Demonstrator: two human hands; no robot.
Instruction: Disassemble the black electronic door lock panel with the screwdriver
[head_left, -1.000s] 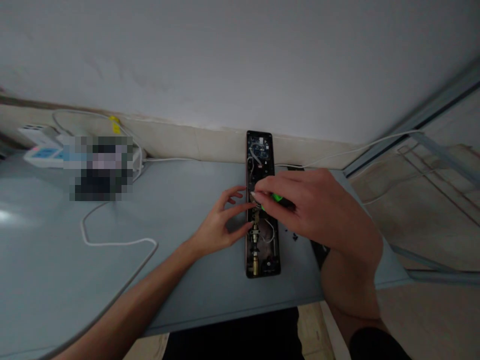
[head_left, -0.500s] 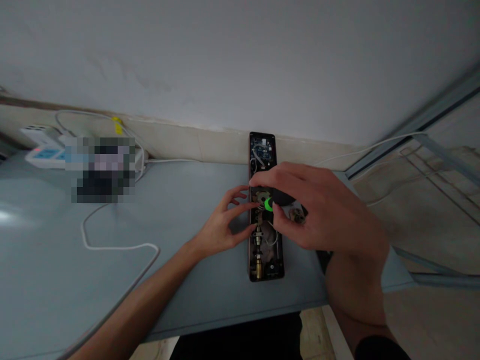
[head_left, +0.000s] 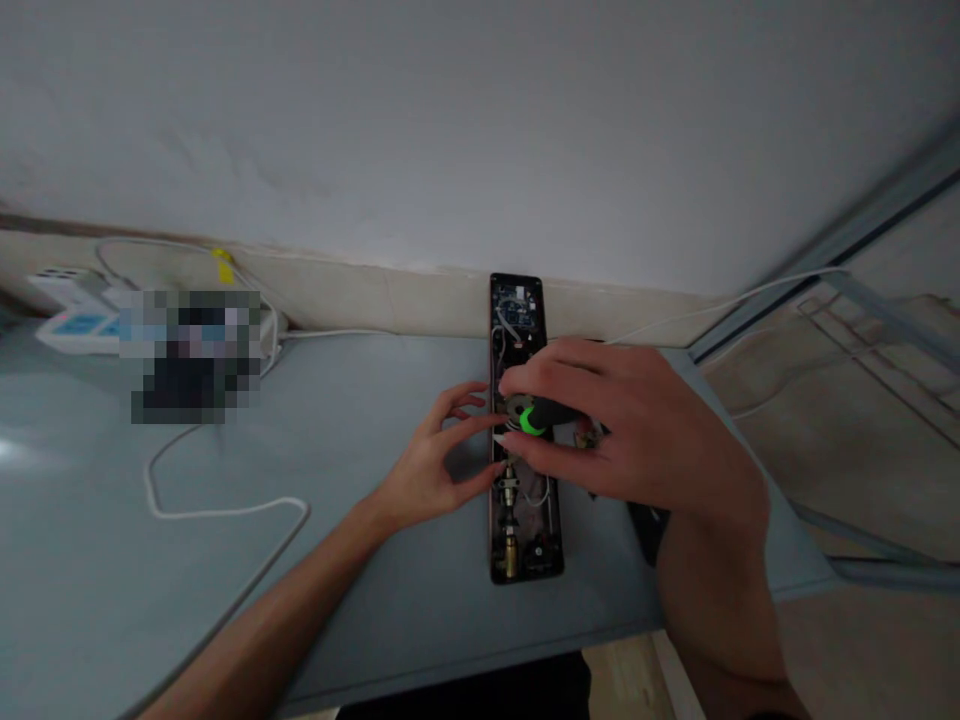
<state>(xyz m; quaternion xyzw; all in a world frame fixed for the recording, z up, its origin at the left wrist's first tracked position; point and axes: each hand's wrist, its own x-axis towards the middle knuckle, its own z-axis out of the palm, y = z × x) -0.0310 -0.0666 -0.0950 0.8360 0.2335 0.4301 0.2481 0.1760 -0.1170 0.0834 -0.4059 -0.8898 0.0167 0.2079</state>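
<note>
A long black opened device (head_left: pixel 525 520) with circuit board, wires and brass parts lies lengthwise on the grey table (head_left: pixel 375 580). My right hand (head_left: pixel 630 430) is closed around a black screwdriver with a green collar (head_left: pixel 534 420), its tip down on the round metal part in the device's middle. My left hand (head_left: pixel 439 460) rests against the device's left edge, fingers spread and touching its side. A small metal part (head_left: pixel 589 435) lies just right of the device, partly hidden by my right hand.
A white cable (head_left: pixel 225 508) loops over the table's left half. White power strips (head_left: pixel 75 315) and a blurred-out object sit at the back left by the wall. Another white cable (head_left: pixel 720 300) runs off to the right. The table's edge drops off at front and right.
My right hand has turned the screwdriver so its green collar shows and lowered it onto the device's middle. The left hand has stayed at the device's side. The view shifted slightly.
</note>
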